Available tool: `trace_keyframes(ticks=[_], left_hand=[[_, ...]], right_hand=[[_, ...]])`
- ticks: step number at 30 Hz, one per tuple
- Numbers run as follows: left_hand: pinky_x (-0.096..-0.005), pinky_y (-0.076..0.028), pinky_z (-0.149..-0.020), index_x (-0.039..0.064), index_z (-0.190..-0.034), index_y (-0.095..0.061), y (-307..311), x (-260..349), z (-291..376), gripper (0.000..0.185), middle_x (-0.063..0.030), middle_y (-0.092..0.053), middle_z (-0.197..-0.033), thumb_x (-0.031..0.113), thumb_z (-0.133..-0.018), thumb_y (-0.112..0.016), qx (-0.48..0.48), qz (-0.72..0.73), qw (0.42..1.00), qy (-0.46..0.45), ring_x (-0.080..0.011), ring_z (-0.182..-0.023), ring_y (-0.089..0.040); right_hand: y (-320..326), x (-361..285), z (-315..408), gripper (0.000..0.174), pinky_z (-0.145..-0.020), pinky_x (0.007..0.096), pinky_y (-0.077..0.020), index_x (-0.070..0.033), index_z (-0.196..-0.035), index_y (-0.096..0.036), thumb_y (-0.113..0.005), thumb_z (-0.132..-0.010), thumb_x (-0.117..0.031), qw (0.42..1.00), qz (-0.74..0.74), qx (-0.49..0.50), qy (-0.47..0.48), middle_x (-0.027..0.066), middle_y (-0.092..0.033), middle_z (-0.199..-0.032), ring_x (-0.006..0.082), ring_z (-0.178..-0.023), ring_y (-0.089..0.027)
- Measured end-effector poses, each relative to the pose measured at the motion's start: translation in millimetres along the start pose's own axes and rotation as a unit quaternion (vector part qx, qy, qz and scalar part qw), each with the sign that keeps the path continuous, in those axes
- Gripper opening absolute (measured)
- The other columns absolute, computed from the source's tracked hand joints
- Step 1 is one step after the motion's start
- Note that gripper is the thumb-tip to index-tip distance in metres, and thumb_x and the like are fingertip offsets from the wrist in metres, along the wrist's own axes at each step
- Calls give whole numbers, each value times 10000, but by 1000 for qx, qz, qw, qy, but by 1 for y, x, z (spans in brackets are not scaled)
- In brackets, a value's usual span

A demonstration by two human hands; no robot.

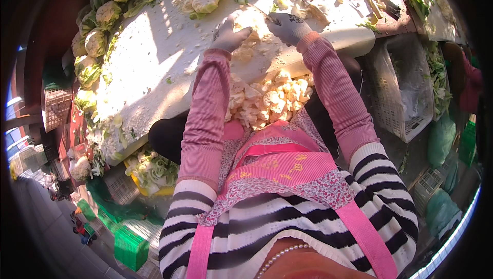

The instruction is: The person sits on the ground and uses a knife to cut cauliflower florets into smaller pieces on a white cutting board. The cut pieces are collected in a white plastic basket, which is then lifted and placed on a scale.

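Observation:
My left hand, in a grey work glove, rests against a pale piece of cauliflower on the white table, its fingers and thumb spread about it. Just to the right, my gloved right hand is closed on a knife, whose thin blade points up and left over the cauliflower. Strong sunlight washes out part of the piece. Below the table edge, many cut cauliflower florets lie heaped at my lap. A partly trimmed cauliflower head lies beyond my left hand.
Whole cauliflowers line the table's left side. Crumbs and leaf scraps cover the white tabletop. A white plastic crate stands at right, and a yellow container of leaves sits low at left. Part of another person shows at far right.

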State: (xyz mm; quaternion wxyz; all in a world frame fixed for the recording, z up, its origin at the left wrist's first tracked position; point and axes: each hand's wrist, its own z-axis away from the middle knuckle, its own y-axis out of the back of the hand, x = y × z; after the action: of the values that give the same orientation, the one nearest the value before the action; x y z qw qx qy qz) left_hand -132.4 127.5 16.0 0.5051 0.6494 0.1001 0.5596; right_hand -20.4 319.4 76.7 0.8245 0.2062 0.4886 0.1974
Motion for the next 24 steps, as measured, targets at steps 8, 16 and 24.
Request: trace_keyframes(ticks=[8,16,24], left_hand=[[-418,-494,-886,83,-1128,-611,4,32,41,442,-128,-662,-1085,269,-764,-778,-58,113,992,-9,-318,-1022,-624],[-489,-395,-1017,149,-1255,-628,7,1,198,594,-156,-515,-1357,437,-757,-778,123,-138,962,-201,-372,-1232,-477],[-519,-387,-997,184,-1292,-620,-25,-13,232,692,-151,-475,-1367,570,-734,-753,96,-191,959,-187,-379,-1211,-471]], right_hand=[[-34,9,-6,301,-584,273,-495,-66,-1073,-610,-691,-818,-203,955,-289,26,62,42,-629,-910,115,-780,-604],[-73,30,90,329,-644,299,-536,-68,-1173,-626,-650,-877,-209,975,-193,-45,105,64,-642,-953,135,-766,-633],[-102,72,94,314,-858,361,-517,-142,-1190,-651,-603,-927,-308,992,-87,-33,80,117,-642,-1107,265,-982,-659]])
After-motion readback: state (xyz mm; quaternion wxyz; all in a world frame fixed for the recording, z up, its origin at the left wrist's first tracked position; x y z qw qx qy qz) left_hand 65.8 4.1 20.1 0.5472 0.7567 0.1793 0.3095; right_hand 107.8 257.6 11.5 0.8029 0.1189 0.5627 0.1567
